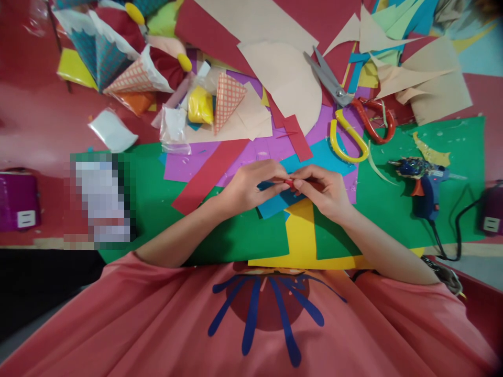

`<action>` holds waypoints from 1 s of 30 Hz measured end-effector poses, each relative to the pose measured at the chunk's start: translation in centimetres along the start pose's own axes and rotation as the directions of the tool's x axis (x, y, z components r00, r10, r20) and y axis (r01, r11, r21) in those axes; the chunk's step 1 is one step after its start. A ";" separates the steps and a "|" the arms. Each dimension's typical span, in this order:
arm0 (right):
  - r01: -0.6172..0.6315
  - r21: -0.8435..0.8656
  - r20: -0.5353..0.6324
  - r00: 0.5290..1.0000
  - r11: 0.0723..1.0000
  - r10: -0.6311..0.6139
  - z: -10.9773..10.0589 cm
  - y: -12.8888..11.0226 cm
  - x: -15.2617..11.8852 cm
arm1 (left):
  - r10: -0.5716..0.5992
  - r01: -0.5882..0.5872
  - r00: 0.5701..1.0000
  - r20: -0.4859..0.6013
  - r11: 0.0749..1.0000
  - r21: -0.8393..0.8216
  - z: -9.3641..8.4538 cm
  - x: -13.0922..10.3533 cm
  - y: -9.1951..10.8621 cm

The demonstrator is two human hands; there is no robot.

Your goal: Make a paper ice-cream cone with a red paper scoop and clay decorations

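Between the fingertips of both hands is a small red piece (290, 183), perhaps paper or foam sheet; most of it is hidden by the fingers. My left hand (257, 183) pinches it from the left, and my right hand (324, 189) pinches it from the right. Under the hands lies a blue sheet (271, 208) on a green sheet (236, 238). A red strip (212, 175) slants away beside my left hand. Just beyond my fingers rests a short red piece (298, 139).
Scissors (340, 94) with one yellow and one red handle lie open past my right hand. A blue glue gun (428, 183) with a cord sits at right. Checked paper cones (131, 76), a bag of yellow clay-like material (200, 104) and cream scraps (428, 78) crowd the far side.
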State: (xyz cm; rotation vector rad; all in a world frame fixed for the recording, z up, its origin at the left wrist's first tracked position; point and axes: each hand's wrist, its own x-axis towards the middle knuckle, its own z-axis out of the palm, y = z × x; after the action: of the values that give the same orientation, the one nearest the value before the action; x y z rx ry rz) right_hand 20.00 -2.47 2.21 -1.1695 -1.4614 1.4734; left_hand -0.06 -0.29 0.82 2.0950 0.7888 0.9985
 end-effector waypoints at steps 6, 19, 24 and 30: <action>-0.122 0.143 0.030 0.993 0.982 0.118 0.0 -0.1 0.1 | 0.126 -0.130 0.991 0.051 0.987 0.097 -0.1 -0.2 -0.2; -0.279 0.294 0.247 0.946 0.914 0.210 -0.9 -0.6 0.6 | 0.271 -0.277 0.961 0.057 0.935 0.223 -0.2 -0.1 -0.2; -0.215 0.208 0.204 0.963 0.954 0.173 -0.9 -0.5 0.4 | 0.166 -0.172 0.985 0.054 0.978 0.122 -0.3 0.0 0.2; 0.163 -0.180 0.091 0.985 0.970 -0.148 -0.6 -0.1 0.1 | -0.071 0.078 0.996 0.053 0.989 -0.126 -0.4 0.3 0.3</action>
State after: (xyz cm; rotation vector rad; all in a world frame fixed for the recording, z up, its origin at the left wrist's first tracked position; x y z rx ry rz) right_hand 20.51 -2.23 2.30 -1.0898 -1.7340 1.3087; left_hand -0.13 -0.12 1.33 1.9585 0.7533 0.9307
